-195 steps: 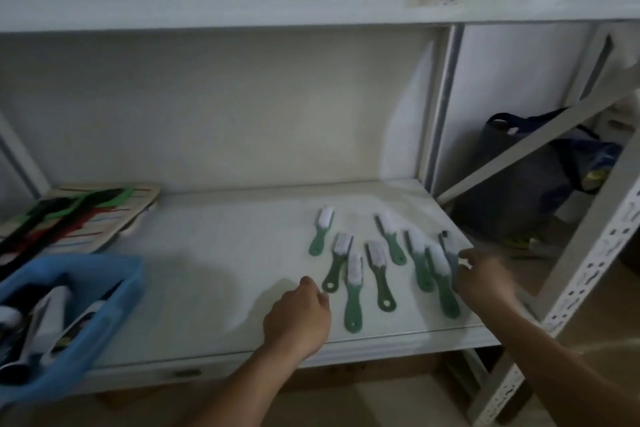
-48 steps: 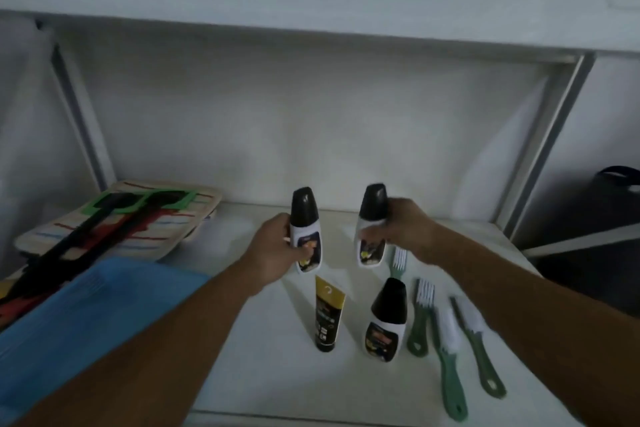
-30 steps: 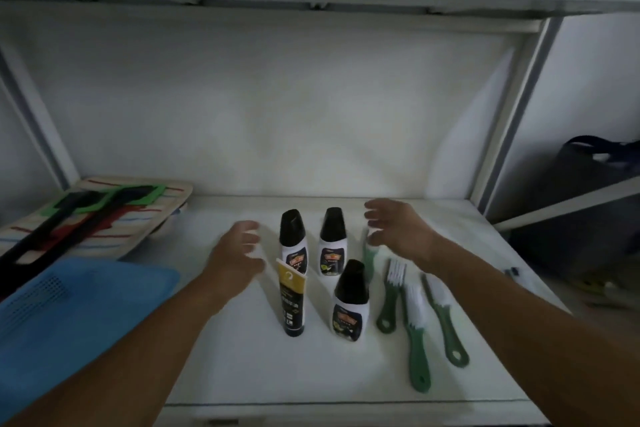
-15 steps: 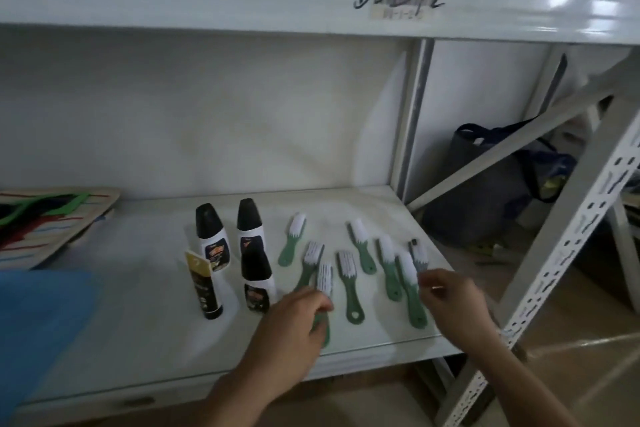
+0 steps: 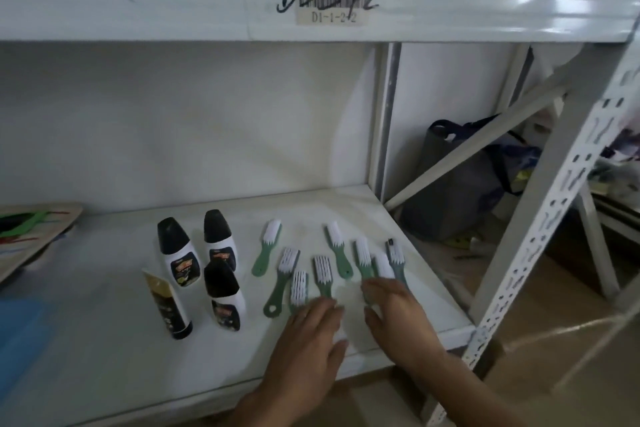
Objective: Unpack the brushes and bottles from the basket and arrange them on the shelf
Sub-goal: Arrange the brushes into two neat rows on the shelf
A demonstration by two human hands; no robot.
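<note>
Hands (image 5: 353, 329) flat over brushes (image 5: 323, 270); bottles (image 5: 207, 263) (upright) — leftward

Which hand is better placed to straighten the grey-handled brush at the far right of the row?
Right. The right hand lies flat just in front of the grey-handled brush, beside the shelf's right edge. The left hand sits further left, over the middle green brushes.

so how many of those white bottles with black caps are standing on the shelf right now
3. Two stand side by side at the back, and one stands in front, beside the black and gold tube. None seem hidden.
</note>
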